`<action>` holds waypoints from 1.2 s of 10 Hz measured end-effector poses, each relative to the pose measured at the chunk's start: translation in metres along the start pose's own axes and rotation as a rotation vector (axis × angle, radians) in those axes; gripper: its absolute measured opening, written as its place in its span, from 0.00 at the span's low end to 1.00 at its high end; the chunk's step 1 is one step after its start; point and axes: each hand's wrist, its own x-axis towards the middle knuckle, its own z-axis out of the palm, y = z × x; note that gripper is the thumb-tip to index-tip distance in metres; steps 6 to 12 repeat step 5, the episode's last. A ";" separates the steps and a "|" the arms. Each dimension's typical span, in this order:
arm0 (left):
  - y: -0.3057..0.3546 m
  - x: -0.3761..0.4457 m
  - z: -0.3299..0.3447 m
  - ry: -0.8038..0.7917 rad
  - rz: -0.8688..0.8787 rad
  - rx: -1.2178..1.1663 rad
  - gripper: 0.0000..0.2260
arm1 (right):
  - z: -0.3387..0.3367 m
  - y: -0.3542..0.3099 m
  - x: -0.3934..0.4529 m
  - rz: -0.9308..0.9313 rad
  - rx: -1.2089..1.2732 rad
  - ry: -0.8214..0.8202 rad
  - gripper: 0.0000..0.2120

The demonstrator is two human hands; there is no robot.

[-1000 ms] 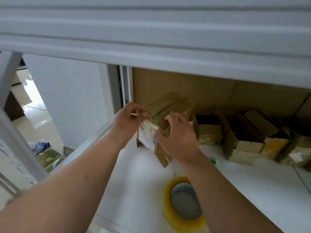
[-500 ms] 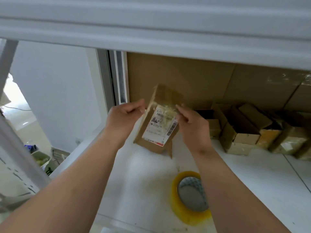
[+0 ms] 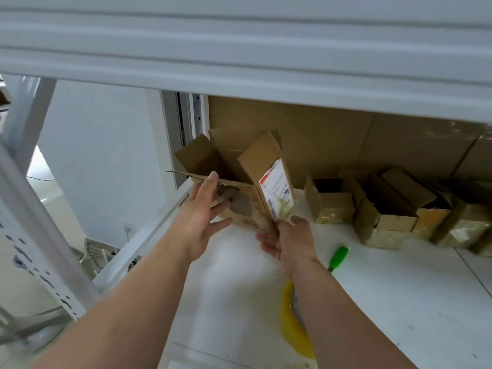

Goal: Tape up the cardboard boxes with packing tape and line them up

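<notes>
Both my hands are on one open cardboard box point(image 3: 241, 206) at the back-left of the white shelf point(image 3: 399, 302), up against the brown cardboard backing sheet point(image 3: 319, 139). The box's flaps are up and splayed; the interior is dark, so I can't tell what's in it.

My left hand point(image 3: 202, 217): fingers straight and spread, fingertip at the near top edge of the box, palm against its front face. Pressing, not gripping.

My right hand point(image 3: 287, 241): at the box's lower right corner, thumb up against the flap point(image 3: 262, 166) that carries the white shipping label point(image 3: 277, 189), other fingers extended under the corner. It looks like a loose support; I can't tell if the thumb is actually pinching. That flap stands tilted, with old yellowed tape residue at its lower end.

Packing tape roll point(image 3: 292, 323), yellowish: lying on the shelf near me, partly hidden under my right forearm. Not in either hand.

Green-handled tool point(image 3: 338, 258) lies on the shelf just right of my right wrist; the tip is hidden.

A row of other open boxes point(image 3: 386, 209) sits along the backing to the right, touching each other, flaps open, taped patches on their fronts.

The upper shelf edge point(image 3: 239, 49) fills the top of the view.
</notes>
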 end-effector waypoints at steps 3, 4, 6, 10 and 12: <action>0.005 0.063 0.035 -0.026 -0.066 0.173 0.12 | -0.023 0.001 0.002 -0.294 -1.055 -0.246 0.27; 0.008 0.084 0.049 -0.006 -0.055 0.229 0.20 | -0.029 -0.014 -0.020 -0.345 -1.106 -0.291 0.20; 0.014 0.093 0.057 -0.015 -0.020 0.293 0.25 | -0.058 -0.064 -0.080 -0.400 -1.042 -0.472 0.14; 0.014 0.093 0.057 -0.015 -0.020 0.293 0.25 | -0.058 -0.064 -0.080 -0.400 -1.042 -0.472 0.14; 0.014 0.093 0.057 -0.015 -0.020 0.293 0.25 | -0.058 -0.064 -0.080 -0.400 -1.042 -0.472 0.14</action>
